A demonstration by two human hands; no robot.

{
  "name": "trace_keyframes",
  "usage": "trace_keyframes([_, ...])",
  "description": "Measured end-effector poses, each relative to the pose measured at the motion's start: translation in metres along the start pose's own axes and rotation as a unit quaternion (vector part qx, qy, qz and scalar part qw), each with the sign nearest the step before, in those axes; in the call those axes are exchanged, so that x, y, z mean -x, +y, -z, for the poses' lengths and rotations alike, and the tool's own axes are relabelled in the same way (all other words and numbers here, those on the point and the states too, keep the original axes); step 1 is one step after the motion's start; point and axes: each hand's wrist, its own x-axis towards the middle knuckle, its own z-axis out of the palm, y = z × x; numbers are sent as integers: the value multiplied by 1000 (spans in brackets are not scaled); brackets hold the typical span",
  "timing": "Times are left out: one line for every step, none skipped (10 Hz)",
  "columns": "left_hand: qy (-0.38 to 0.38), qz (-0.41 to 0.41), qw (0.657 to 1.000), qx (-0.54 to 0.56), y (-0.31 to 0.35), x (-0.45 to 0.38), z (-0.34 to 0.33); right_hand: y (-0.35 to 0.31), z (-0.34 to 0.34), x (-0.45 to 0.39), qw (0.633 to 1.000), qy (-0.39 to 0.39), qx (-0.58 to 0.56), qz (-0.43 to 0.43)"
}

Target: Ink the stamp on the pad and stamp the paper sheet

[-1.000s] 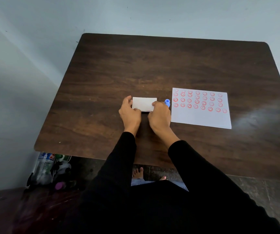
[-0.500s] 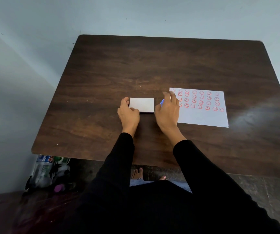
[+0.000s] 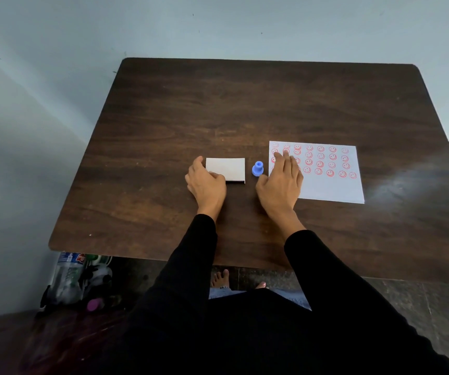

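Note:
A small blue stamp [image 3: 257,169] stands upright on the dark wooden table [image 3: 245,109], between the ink pad and the paper. The pad [image 3: 226,169] is a flat white rectangular box with its lid down. My left hand [image 3: 205,184] touches the pad's near left corner with curled fingers. The white paper sheet [image 3: 329,188] lies to the right and carries several rows of red smiley prints. My right hand [image 3: 280,185] rests flat, fingers spread, over the sheet's left edge, just right of the stamp and holding nothing.
Under the table's left corner stand plastic bottles [image 3: 74,280] and a pink cap. My bare feet [image 3: 219,278] show below the near edge. A light wall runs behind and to the left of the table.
My right hand has left the pad and moved right onto the paper, uncovering the blue stamp. The left hand stays at the pad.

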Motion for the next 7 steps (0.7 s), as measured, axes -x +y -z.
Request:
trace_keyframes([0,-8,999,-33,1,1,-3,9,-3,2,999,-36,32,-16])
trace_keyframes([-2,-12,999,-50,2,2,-6,12,-4,5,998,-50,39,-19])
trace_keyframes([-3,-16,998,-59,3,2,-9,15,-3,8,998,-49,36,-13])
trace_keyframes([-2,-19,998,-64,5,4,-11,17,-1,11,998,-53,43,-5])
trace_keyframes([-1,-22,997,-72,7,6,-12,19,-5,12,998,-47,50,5])
trace_keyframes([1,-53,995,-89,10,10,-11,18,-3,12,1000,-14,21,-1])
trace_keyframes([19,-144,980,-136,4,13,-16,20,-3,7,999,40,13,5])
